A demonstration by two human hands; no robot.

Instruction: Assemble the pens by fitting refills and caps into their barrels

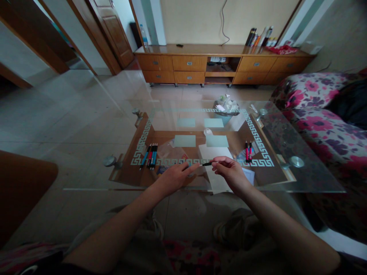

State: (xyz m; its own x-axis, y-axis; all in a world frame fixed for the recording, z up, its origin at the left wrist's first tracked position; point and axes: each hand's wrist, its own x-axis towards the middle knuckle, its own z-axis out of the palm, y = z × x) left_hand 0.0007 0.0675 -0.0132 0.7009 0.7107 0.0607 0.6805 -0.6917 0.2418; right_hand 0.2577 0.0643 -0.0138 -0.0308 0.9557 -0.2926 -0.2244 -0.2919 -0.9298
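Note:
Over the near part of the glass table [321, 179], a pen [207, 164] is held level between my two hands. Only its short black section shows; the rest is hidden by fingers. My left hand [179, 175] has its fingers closed at the pen's left end. At the other end, my right hand [228, 170] pinches it between thumb and fingers. Several blue, black and red pens [151, 156] lie side by side on the glass to the left. To the right lie two red and black pens [248, 152].
Below the glass is a brown shelf with white paper [216, 179] and plastic packets. A filled basket [225, 114] is seen at the table's far side. Beyond stands a wooden cabinet [189, 63] with bottles [258, 38]. A flowered sofa [329, 114] is on the right.

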